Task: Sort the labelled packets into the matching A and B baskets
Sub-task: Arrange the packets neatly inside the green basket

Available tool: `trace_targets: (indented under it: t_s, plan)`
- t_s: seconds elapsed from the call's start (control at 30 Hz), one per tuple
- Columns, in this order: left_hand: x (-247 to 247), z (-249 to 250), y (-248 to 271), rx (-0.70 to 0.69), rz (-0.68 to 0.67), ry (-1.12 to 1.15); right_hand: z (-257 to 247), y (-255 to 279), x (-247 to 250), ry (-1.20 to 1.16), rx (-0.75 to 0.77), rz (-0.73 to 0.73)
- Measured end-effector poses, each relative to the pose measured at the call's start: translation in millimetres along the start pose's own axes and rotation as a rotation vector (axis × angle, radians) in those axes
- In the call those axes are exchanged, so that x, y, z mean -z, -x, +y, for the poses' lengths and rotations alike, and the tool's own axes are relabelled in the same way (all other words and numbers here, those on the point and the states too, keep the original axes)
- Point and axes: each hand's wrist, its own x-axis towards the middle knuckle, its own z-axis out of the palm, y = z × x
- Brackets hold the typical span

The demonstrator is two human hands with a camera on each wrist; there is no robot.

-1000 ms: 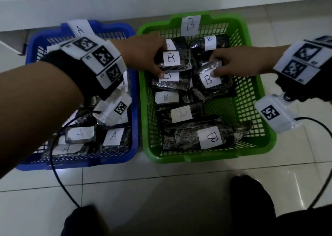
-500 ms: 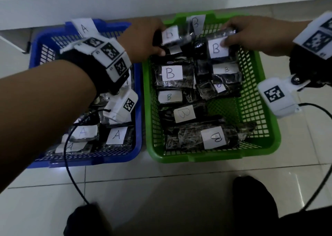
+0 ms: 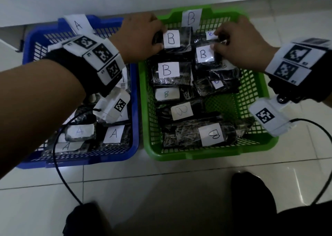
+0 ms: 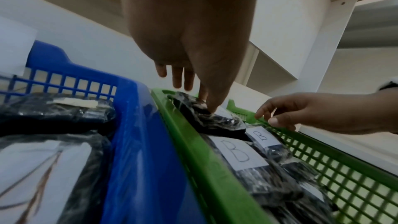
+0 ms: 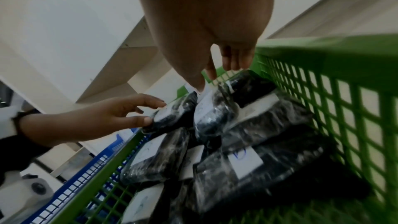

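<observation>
The two B packets in play now lie at the far end of the green basket (image 3: 255,85), lower than half a second ago, when both were held up near its B tag (image 3: 191,18). The left packet (image 3: 177,40) sits at the far-left corner; the left hand (image 3: 138,38) pinches its edge, thumb and forefinger closed on the wrapper, other fingers spread loose in the left wrist view. The right packet (image 3: 204,56) rests on other B packets; the right hand (image 3: 240,43) holds its right edge with curled fingertips, though the exact grip is hard to read. Judgement: both are being set down in the matching basket and only the release is left. The blue basket (image 3: 134,110) alongside holds A-labelled packets (image 3: 114,134). No unsorted packets show on the floor tiles (image 3: 161,191).
</observation>
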Motion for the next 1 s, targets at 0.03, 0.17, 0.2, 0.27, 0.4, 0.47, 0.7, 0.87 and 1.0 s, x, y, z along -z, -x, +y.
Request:
trace_targets:
  t_s: [0.03,0.17,0.2,0.27,0.4,0.47,0.7,0.87,1.0]
  plan:
    - [-0.1,2.9,2.1,-0.009,0.027,0.002,-5.6,2.9,7.7,0.059,0.051,-0.053]
    - [-0.6,30.8,12.9,-0.140,0.192,0.198,-40.3,22.4,28.0,0.283,0.133,-0.891]
    - [-1.7,40.0,15.2,-0.177,0.185,0.245,-45.9,29.6,21.1,0.370,0.123,-1.062]
    - [-5.6,58.6,19.6,-0.222,0.104,0.331,-49.4,43.7,-3.1,0.554,0.203,-1.221]
    - [-23.6,77.0,28.1,-0.253,-0.170,0.407,-40.2,54.7,-23.1,0.570,0.360,-1.132]
    - [-31.5,75.2,30.8,-0.249,-0.300,0.369,-35.0,47.0,-11.7,0.428,0.345,-1.132]
    - [-33.3,73.4,31.5,-0.237,-0.432,0.314,-31.3,40.5,9.1,0.172,0.227,-1.156]
    - [-24.4,70.3,25.7,-0.200,-0.413,0.400,-41.0,74.4,-31.8,0.248,0.487,-1.030]
    - [-14.4,67.6,21.0,-0.142,-0.420,0.448,-36.9,60.1,-16.8,0.122,0.404,-0.957]
